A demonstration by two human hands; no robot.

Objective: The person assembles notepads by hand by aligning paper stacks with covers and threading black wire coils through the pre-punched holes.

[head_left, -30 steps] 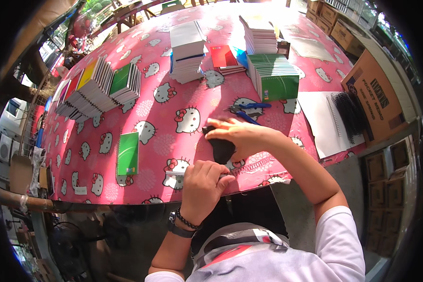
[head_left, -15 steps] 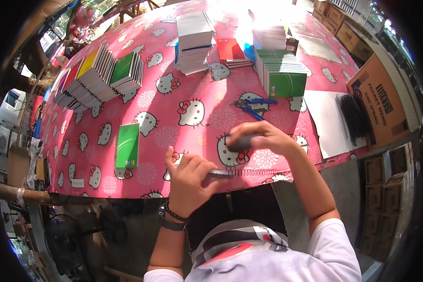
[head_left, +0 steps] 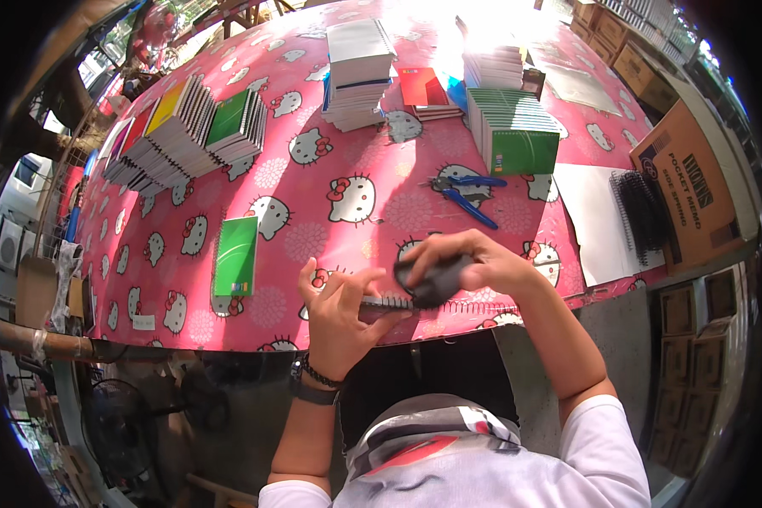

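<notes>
While our left hand [head_left: 339,328] pinches a small notebook [head_left: 372,312], our right hand [head_left: 488,259] clutches a black object [head_left: 436,284] over its wire coil [head_left: 480,308].

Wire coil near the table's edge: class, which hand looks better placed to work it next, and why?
Probably the right hand: it holds a dark object at the wire coil, whose loose length runs out on that side. The left hand seems busy steadying the notebook.

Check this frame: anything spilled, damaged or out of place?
Nothing looks spilled or plainly damaged. Mildly odd: one green-covered spiral notebook lies alone on the pink patterned tablecloth, apart from the stacked green notebooks.
</notes>
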